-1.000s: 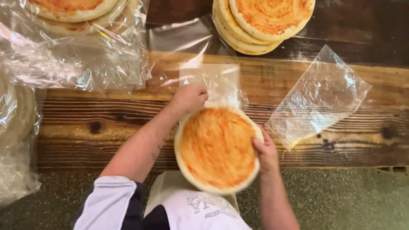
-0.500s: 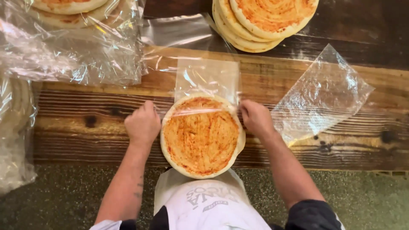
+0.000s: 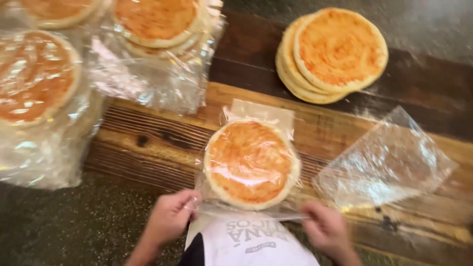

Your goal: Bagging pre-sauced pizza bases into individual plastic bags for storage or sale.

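**Bagged base held by the near edge, both hands level**

Head view: a round base (image 3: 251, 162), sauce side up, is seen inside a clear bag (image 3: 256, 116) lying flat on the wood bench (image 3: 148, 148). The bag's open end is turned toward the person, its closed end away, so the bag's long axis runs near-to-far. The base lies just beyond both hands, between them, about the same way off from each; neither is clearly nearer.

L hand (image 3: 170, 219) is pinched shut on the near-left corner of the bag film. R hand (image 3: 325, 231) is blurred; its fingers look closed at the near-right corner, but a firm hold on the film can't be told for sure. The base itself isn't touched by either hand.

Surface: rough planks w/ knots, a flour dusting further back, a speckled floor below the near edge. An apron (image 3: 256, 246) is seen between the arms.

Room: a spare empty bag (image 3: 384, 162) lies just right of the base, near but apart. A bare stack (image 3: 335, 54) of bases sits well back on the right. Wrapped piles (image 3: 162, 44) crowd the left and far-left, close to the bag's far-left corner. Bench left & right of the bag's near end lies bare
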